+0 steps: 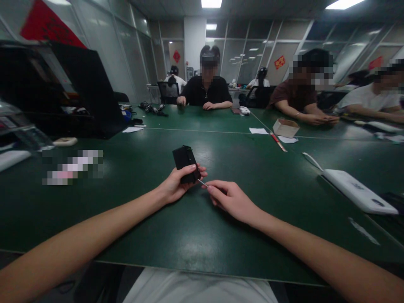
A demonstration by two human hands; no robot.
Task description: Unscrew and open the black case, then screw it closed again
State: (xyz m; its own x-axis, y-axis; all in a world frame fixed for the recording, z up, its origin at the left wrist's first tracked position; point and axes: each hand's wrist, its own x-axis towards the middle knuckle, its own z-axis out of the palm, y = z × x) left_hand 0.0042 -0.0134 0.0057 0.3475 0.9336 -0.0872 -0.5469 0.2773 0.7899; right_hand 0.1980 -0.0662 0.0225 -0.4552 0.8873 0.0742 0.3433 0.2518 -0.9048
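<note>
My left hand is closed around a small black box-shaped device, thumb on its near face and fingers behind it. The device is held tilted above the green table. In my right hand a thin metal rod is pinched between thumb and fingers. The rod's far end meets the lower right corner of the black device; whether it enters a hole there I cannot tell. The rod's other end is hidden in my fingers.
To the right lies a white power bank with a strap. A small cardboard box and a red strip are farther back. A large black panel stands at the left. Across the table sits a person in black; others sit at the right.
</note>
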